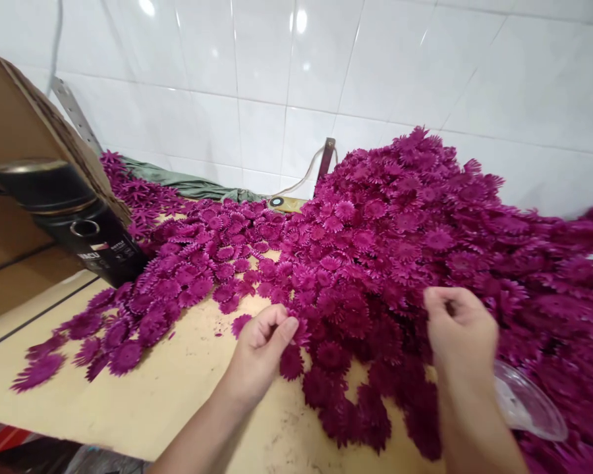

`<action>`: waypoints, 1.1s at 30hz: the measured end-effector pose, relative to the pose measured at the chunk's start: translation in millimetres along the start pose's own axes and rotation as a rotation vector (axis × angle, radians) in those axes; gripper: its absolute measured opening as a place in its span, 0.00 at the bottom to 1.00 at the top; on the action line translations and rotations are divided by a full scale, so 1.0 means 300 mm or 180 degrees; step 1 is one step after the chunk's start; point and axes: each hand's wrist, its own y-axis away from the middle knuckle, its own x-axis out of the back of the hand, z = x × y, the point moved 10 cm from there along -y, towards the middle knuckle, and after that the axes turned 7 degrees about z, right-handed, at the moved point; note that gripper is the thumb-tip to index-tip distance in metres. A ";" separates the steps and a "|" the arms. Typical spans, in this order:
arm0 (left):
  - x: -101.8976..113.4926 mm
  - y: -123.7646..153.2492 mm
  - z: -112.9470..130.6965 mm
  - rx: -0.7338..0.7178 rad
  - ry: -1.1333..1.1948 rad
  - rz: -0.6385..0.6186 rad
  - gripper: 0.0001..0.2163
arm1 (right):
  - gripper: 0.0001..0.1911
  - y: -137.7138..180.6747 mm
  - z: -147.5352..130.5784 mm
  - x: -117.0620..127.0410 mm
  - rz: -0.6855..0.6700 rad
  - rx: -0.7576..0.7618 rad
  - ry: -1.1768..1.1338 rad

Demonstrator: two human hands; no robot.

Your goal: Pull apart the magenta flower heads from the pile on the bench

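A big heap of magenta fabric flower heads [405,217] covers the right and back of a pale wooden table [168,388]. My left hand [261,349] is at the near edge of the heap, fingers curled and pinching one flower head [299,329]. My right hand [462,332] hovers over the heap further right, fingers closed together in a pinch; what it holds is too small to name. More flower heads lie loose around both hands.
A black lidded bottle [74,217] stands at the left in front of a cardboard box [14,125]. A clear plastic piece [528,401] lies at the right beside my right wrist. A white tiled wall [286,72] backs the table. Green cloth [188,184] lies at the back.
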 end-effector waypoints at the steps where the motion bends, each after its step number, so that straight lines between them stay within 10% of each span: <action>1: 0.010 -0.001 -0.012 0.0080 -0.0086 -0.0018 0.19 | 0.06 -0.013 0.016 0.003 -0.0139 -0.0047 -0.0011; 9: -0.062 -0.008 -0.005 -0.0145 -0.0831 -0.0118 0.08 | 0.13 0.273 -0.030 -0.231 -0.2164 -0.0906 -0.1158; 14: -0.146 0.022 -0.032 0.0287 -0.0546 -0.0800 0.10 | 0.07 0.309 -0.093 -0.236 -0.2196 -0.0256 -0.0899; 19: -0.136 0.005 -0.041 0.0324 -0.0046 -0.0519 0.08 | 0.03 0.315 -0.174 -0.194 -0.1952 0.0701 -0.0394; 33: -0.109 -0.008 -0.037 0.0269 -0.0170 -0.0444 0.07 | 0.04 0.300 -0.205 -0.187 -0.1658 0.0943 -0.0312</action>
